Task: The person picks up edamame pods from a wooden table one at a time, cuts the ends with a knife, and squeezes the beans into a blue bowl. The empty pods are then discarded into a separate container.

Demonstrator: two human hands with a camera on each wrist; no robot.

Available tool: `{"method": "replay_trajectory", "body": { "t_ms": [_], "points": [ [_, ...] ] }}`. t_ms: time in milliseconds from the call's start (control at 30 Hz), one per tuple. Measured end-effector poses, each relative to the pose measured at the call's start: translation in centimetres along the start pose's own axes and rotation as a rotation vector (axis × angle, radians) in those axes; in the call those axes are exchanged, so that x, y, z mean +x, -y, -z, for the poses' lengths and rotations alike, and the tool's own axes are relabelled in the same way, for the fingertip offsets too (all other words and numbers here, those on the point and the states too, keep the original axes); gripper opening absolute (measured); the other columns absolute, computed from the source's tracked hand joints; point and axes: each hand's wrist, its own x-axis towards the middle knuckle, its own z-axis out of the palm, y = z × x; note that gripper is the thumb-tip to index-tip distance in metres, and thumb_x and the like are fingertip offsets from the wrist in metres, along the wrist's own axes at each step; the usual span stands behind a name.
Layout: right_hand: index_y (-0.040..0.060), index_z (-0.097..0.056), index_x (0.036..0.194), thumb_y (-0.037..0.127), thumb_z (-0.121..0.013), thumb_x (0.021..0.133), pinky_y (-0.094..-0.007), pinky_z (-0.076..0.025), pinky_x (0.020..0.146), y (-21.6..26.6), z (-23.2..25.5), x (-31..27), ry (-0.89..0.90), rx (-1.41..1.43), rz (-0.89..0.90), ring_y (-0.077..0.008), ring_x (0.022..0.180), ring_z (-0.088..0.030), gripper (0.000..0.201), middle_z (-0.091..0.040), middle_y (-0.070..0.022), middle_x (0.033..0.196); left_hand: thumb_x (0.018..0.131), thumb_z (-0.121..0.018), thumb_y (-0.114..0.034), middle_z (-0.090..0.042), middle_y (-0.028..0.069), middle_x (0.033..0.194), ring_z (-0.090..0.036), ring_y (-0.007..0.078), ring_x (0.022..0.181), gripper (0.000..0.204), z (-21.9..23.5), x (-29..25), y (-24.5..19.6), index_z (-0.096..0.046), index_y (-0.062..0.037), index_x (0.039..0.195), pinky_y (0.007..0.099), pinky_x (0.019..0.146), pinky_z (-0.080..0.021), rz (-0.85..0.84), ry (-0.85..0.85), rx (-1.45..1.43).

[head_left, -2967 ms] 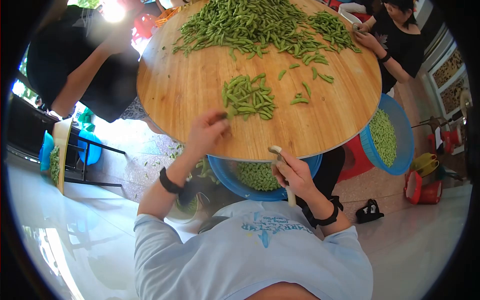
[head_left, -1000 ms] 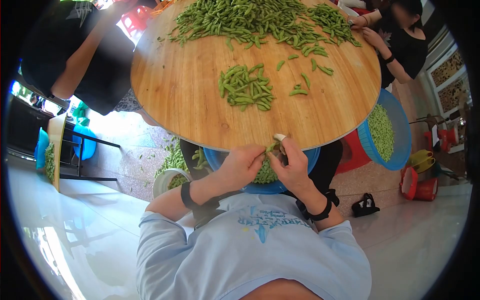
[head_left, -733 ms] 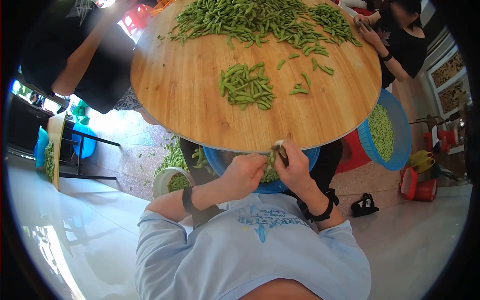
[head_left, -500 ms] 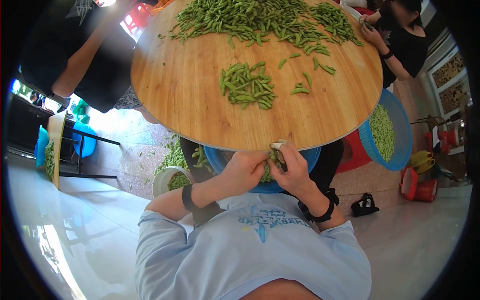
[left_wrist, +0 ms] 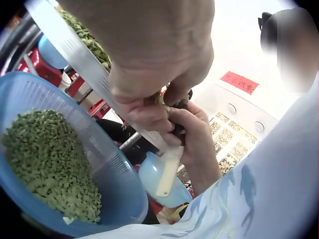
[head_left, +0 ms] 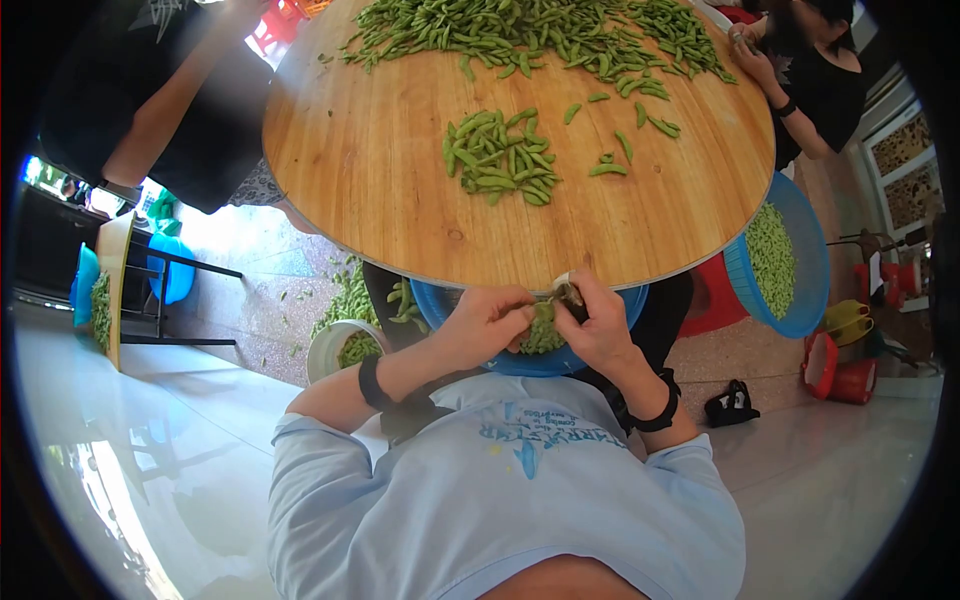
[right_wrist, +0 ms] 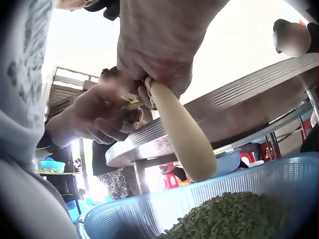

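My left hand (head_left: 487,322) and right hand (head_left: 600,335) meet just below the front edge of the round wooden table (head_left: 400,220). A green bean pod (right_wrist: 132,105) is pinched in my left fingertips, largely hidden by the fingers. The right hand grips a tool by its smooth cream handle (right_wrist: 184,134), which points down out of the palm; its working end is hidden. Something dark wraps the right fingers. Below both hands sits a blue mesh basket (left_wrist: 119,184) with shelled green beans (left_wrist: 50,164) in it. A small heap of pods (head_left: 500,155) lies on the table ahead.
A large pile of pods (head_left: 500,30) covers the table's far side. A second blue basket of beans (head_left: 775,260) stands to the right, a pale bucket (head_left: 325,350) on the floor at left. Other people sit or stand at both sides.
My left hand came back from beside the small pod heap to meet the right hand at the table edge. Since then both hands have worked together with only small shifts.
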Motion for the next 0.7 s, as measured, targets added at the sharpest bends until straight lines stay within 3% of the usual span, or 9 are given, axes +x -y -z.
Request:
{"method": "replay_trajectory", "body": {
  "t_ms": [67,133,267,333,367,467,600,667,700],
  "points": [
    [-0.0011,-0.051,0.093,-0.006,-0.062,0.071,-0.0338,-0.043,0.056,0.3,-0.1,0.2,0.006,-0.04,0.063,-0.0295,0.064,-0.052,0.024,-0.048,-0.0141,0.076,0.083,-0.053,-0.005,-0.061,0.0013,0.068,-0.055,0.007,0.061,0.018,-0.1,0.2,0.2,-0.063,0.0038,0.095,0.0243,0.052,-0.041,0.062,-0.011,-0.088],
    [-0.0008,-0.051,0.092,-0.006,-0.062,0.071,-0.0343,-0.043,0.056,0.7,-0.2,0.6,0.016,-0.075,0.131,-0.0303,0.064,-0.053,0.025,-0.048,-0.0141,0.076,0.081,-0.051,-0.004,-0.06,0.0043,0.067,-0.053,0.0087,0.059,0.018,0.0,0.4,0.8,-0.062,0.0032,0.095,0.0238,0.052,-0.04,-0.164,-0.05,0.269],
    [-0.0002,-0.051,0.092,-0.007,-0.062,0.069,-0.0364,-0.044,0.057,2.4,0.0,1.3,0.03,-0.105,0.26,-0.0335,0.066,-0.054,0.027,-0.048,-0.0152,0.078,0.077,-0.051,-0.001,-0.057,0.0086,0.065,-0.053,0.013,0.059,0.019,0.8,1.0,0.4,-0.06,0.0029,0.093,0.0277,0.053,-0.042,-0.177,0.0,0.332],
    [-0.0001,-0.051,0.092,-0.007,-0.062,0.069,-0.037,-0.044,0.057,3.1,0.2,1.7,0.025,-0.129,0.3,-0.0343,0.067,-0.054,0.027,-0.048,-0.0156,0.079,0.072,-0.051,0.001,-0.057,0.0134,0.067,-0.055,0.0194,0.06,0.021,0.9,1.2,0.0,-0.059,0.0025,0.091,0.0331,0.055,-0.044,-0.274,0.007,0.305],
    [-0.0002,-0.051,0.093,-0.008,-0.061,0.068,-0.0371,-0.044,0.057,3.4,0.4,2.0,0.038,-0.143,0.311,-0.0347,0.067,-0.054,0.028,-0.048,-0.0157,0.08,0.072,-0.05,-0.004,-0.057,0.0256,0.073,-0.059,0.0427,0.074,0.024,1.0,1.3,-0.3,-0.058,0.0007,0.094,0.0454,0.064,-0.046,-0.294,0.029,0.34],
    [-0.0006,-0.051,0.095,-0.009,-0.061,0.068,-0.0361,-0.044,0.057,2.9,1.4,2.0,0.074,-0.172,0.315,-0.0334,0.067,-0.054,0.029,-0.049,-0.0154,0.08,0.074,-0.054,-0.005,-0.06,0.0241,0.078,-0.061,0.0406,0.078,0.03,2.2,0.8,-2.3,-0.057,0.0003,0.103,0.0437,0.067,-0.048,-0.237,0.17,0.524],
    [-0.0011,-0.052,0.094,-0.008,-0.062,0.07,-0.0341,-0.044,0.055,2.9,1.3,1.2,0.039,-0.144,0.215,-0.0305,0.064,-0.054,0.027,-0.05,-0.0146,0.078,0.075,-0.06,-0.006,-0.063,0.0205,0.083,-0.062,0.0374,0.076,0.033,2.3,-0.3,-2.9,-0.055,0.0005,0.107,0.0404,0.068,-0.05,-0.349,0.059,0.368],
    [-0.0012,-0.053,0.093,-0.007,-0.062,0.071,-0.0335,-0.044,0.055,3.2,0.7,1.2,0.0,-0.123,0.233,-0.0296,0.063,-0.053,0.025,-0.05,-0.0143,0.077,0.076,-0.065,-0.008,-0.063,0.0171,0.085,-0.062,0.0328,0.075,0.029,2.7,-0.5,-3.1,-0.056,0.0002,0.103,0.0364,0.069,-0.05,-0.096,0.07,0.017],
    [-0.0011,-0.053,0.093,-0.007,-0.063,0.072,-0.0334,-0.044,0.055,3.6,0.3,1.3,-0.005,-0.096,0.249,-0.0296,0.062,-0.054,0.024,-0.051,-0.0143,0.077,0.076,-0.065,-0.008,-0.063,0.0171,0.085,-0.062,0.0328,0.075,0.029,2.8,-0.6,-2.7,-0.056,0.0002,0.103,0.0364,0.069,-0.05,-0.102,0.067,0.018]
  ]
}}
